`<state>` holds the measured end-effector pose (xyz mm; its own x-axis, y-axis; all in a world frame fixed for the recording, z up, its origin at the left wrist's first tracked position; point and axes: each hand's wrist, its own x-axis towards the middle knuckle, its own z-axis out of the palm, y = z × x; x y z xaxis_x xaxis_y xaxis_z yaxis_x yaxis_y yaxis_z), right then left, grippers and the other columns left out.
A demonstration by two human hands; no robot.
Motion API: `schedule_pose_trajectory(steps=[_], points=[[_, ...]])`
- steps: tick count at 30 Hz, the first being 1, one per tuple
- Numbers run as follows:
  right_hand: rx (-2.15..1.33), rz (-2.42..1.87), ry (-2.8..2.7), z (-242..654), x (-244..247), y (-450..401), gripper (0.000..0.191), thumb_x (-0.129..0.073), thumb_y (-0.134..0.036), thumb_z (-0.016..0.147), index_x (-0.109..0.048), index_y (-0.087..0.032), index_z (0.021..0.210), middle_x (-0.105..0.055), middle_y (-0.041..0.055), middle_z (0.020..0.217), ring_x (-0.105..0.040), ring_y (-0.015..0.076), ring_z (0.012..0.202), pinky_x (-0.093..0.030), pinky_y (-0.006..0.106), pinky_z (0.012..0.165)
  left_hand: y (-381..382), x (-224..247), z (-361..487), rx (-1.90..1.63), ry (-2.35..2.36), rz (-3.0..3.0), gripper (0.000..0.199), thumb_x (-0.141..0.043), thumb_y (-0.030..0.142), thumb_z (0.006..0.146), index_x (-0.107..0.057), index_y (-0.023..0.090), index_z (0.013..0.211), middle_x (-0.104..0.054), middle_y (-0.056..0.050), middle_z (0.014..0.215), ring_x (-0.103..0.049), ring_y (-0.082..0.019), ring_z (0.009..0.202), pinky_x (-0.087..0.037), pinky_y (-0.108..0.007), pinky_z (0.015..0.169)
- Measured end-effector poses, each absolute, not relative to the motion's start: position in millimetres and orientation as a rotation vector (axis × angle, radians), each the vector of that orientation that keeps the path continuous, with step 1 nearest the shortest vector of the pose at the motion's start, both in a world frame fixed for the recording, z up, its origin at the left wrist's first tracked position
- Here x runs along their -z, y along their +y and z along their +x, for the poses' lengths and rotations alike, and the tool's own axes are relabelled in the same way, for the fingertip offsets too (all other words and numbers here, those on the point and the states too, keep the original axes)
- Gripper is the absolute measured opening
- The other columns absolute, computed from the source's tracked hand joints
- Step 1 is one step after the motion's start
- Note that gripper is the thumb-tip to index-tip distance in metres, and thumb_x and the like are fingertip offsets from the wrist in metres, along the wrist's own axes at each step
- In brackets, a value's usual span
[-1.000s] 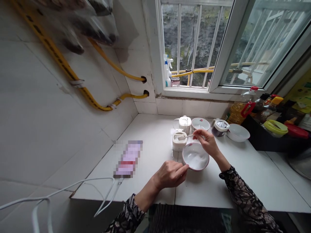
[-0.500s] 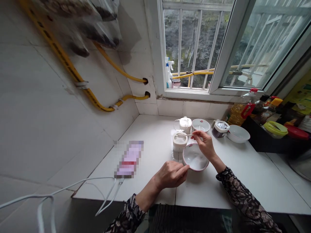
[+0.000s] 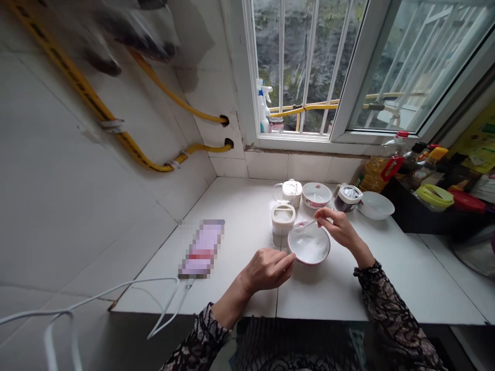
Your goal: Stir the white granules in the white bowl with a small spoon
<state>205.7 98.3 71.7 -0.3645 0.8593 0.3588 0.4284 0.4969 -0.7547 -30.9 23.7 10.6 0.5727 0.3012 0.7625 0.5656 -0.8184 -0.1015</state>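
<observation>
A white bowl [image 3: 309, 247] with a pinkish rim stands on the counter and holds a white substance. My left hand [image 3: 267, 269] is closed, its thumb and fingers pinching the bowl's near left rim. Between the fingertips of my right hand [image 3: 338, 228] is the handle of a small white spoon [image 3: 308, 223], which is over the bowl's far left part. Just behind and left of the bowl is an open white seasoning jar [image 3: 283, 226] with pale contents. Whether the spoon carries anything is too small to make out.
Behind stand another white jar [image 3: 291, 190], a flowered bowl [image 3: 317, 196], a dark-filled jar [image 3: 347, 198] and a white bowl [image 3: 376, 206]. An oil bottle [image 3: 377, 167] and several condiments line the right. A phone with a cable [image 3: 164, 309] lies left.
My right hand has moved the spoon from above the open jar to over the bowl. My left hand keeps its pinch on the rim. The whole view has shifted slightly.
</observation>
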Motion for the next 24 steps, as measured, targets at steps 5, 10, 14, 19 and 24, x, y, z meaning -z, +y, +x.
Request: schedule_pose_trajectory(steps=[5,10,14,19,24], points=[[-0.676,-1.117,-2.141,204,-72,93,0.016,-0.050,-0.017,0.082,-0.065,-0.020,0.077,-0.064,0.0024,0.068,-0.055,0.0156,0.063,-0.041,0.027,0.062,23,-14,-32,1.115,-0.699,-2.479,0.017,-0.046,0.011,0.091,-0.061,0.011,0.099,-0.053,0.003,0.055,-0.048,-0.011,0.044,-0.034,-0.025,0.042],[-0.985,-1.133,-2.220,200,-70,89,0.017,-0.049,-0.016,0.078,-0.065,-0.019,0.072,-0.057,-0.0014,0.057,-0.048,0.0122,0.055,-0.037,0.025,0.057,23,-13,-31,1.105,-0.699,-2.486,0.016,-0.046,0.012,0.092,-0.060,0.012,0.101,-0.055,0.004,0.056,-0.049,-0.010,0.045,-0.034,-0.024,0.044],[-1.201,-1.187,-2.012,205,-68,94,0.012,-0.053,-0.020,0.072,-0.064,-0.017,0.069,-0.057,-0.0019,0.053,-0.045,0.0110,0.051,-0.034,0.024,0.053,23,-12,-32,1.110,-0.704,-2.486,0.017,-0.047,0.012,0.091,-0.059,0.013,0.103,-0.056,0.004,0.057,-0.049,-0.010,0.045,-0.035,-0.024,0.044],[-1.238,-1.202,-1.816,209,-67,101,0.013,-0.053,-0.022,0.065,-0.065,-0.016,0.066,-0.055,-0.0022,0.050,-0.044,0.0109,0.050,-0.031,0.024,0.051,23,-12,-31,1.113,-0.711,-2.487,0.016,-0.048,0.011,0.090,-0.060,0.013,0.101,-0.057,0.004,0.057,-0.051,-0.010,0.045,-0.036,-0.023,0.044],[-1.289,-1.224,-1.764,207,-65,103,0.013,-0.053,-0.022,0.063,-0.065,-0.016,0.063,-0.056,-0.0015,0.048,-0.042,0.0109,0.048,-0.029,0.025,0.050,23,-12,-31,1.120,-0.702,-2.503,0.016,-0.048,0.011,0.090,-0.060,0.012,0.102,-0.059,0.003,0.058,-0.052,-0.011,0.045,-0.037,-0.024,0.044]])
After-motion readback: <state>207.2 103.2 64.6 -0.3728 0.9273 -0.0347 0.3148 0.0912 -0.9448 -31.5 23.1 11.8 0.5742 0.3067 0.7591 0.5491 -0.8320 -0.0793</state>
